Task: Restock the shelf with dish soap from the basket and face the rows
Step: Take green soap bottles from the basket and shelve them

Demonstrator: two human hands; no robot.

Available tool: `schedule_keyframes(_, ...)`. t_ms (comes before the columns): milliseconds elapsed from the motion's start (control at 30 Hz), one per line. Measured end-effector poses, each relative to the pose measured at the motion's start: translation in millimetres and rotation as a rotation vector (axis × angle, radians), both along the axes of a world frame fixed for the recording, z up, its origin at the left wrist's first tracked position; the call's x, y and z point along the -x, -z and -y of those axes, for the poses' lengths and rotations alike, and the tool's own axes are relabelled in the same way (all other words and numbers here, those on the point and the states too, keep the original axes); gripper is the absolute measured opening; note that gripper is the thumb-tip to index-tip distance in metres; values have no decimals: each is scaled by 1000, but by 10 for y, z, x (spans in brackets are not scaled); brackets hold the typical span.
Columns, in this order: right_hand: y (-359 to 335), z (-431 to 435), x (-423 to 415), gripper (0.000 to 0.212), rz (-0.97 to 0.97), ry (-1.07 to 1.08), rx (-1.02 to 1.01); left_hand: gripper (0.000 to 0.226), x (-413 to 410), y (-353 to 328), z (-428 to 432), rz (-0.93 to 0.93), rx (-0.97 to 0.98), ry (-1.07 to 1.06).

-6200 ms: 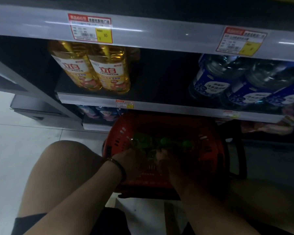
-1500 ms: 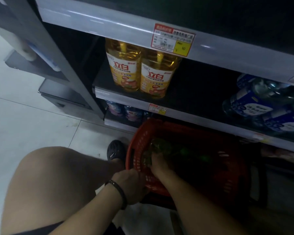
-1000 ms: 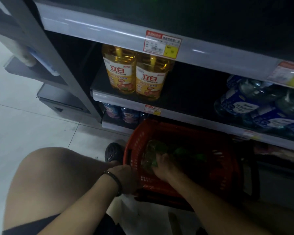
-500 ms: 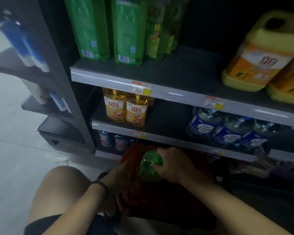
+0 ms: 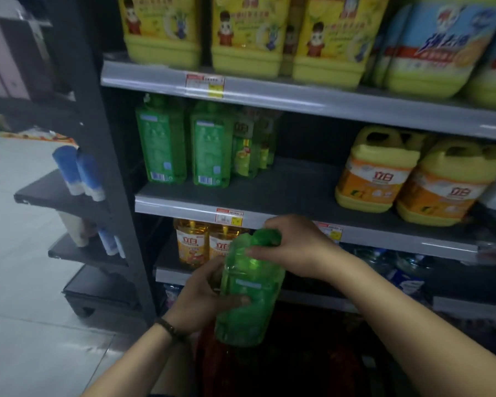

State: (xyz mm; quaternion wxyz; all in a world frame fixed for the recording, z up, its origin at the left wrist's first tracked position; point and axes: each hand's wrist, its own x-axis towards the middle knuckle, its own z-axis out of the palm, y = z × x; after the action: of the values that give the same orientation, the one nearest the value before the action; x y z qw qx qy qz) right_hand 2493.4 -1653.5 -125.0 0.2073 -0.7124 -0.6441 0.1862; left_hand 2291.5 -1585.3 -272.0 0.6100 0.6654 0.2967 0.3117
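Two hands: left hand [image 5: 201, 296] grips the lower body of one green dish soap bottle [image 5: 249, 293], right hand [image 5: 295, 247] wraps its cap; the bottle is upright over the red basket [image 5: 209, 359], in front of the shelf [image 5: 298, 190] edge.
Green row: two shelf bottles [image 5: 161, 144] at the front, barcodes facing out; more behind, count unclear.
立白 labels: two yellow jugs [image 5: 375, 173], two amber bottles [image 5: 192, 245] one shelf lower.
Price tag [image 5: 229, 216]: print unreadable.

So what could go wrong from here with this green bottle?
The green bottle is held by the right hand near its cap and the left hand at its side; it may slip. Sliding it onto the shelf could topple the shelved green bottles, whose front two show barcodes, so facing may be missed.
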Motion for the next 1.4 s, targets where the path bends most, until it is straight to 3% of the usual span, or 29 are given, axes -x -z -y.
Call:
schedule_keyframes(67, -32, -7, -92, 35, -182, 60, -122, 64, -26, -189, -38, 42, 5, -33)
schedule_keyframes(167, 54, 42, -211, 77, -381, 115, -188, 62, -57, -461, -134, 69, -36, -73)
schedule_keyframes(233, 169, 42, -254, 92, -466, 87, -143, 54, -92, -695, -223, 96, -39, -107)
schedule_keyframes(500, 162, -348, -231, 50, -765, 61, -232, 35, -372, -1360, -650, 143, 25, -94)
schedule_keyframes(567, 83, -479, -281, 39, -876, 93, -247, 41, -444, -1447, -774, 103, 61, -85)
schedule_keyframes(633, 14, -594, -341, 33, -938, 130, -257, 62, -490, -1484, -910, 50, 101, -50)
schedule_keyframes(733, -45, -775, -456, 27, -974, 185, -279, 86, -513, -1401, -1059, 20, 74, -51)
schedule_keyframes(900, -101, -1091, -659, 28, -925, 226, -326, 57, -607, -1325, -1153, -25, -60, -35)
schedule_keyframes(1167, 30, -1681, -1011, 55, -899, 173, -384, 91, -862, -1338, -1515, 19, -113, 9)
schedule_keyframes(1267, 154, -1876, -1119, 58, -863, 155, -415, 75, -1005, -1337, -1571, 69, -105, 47)
schedule_keyframes(1400, 252, -2090, -1215, 58, -827, 124, -420, 74, -1131, -1307, -1592, 48, -115, -14)
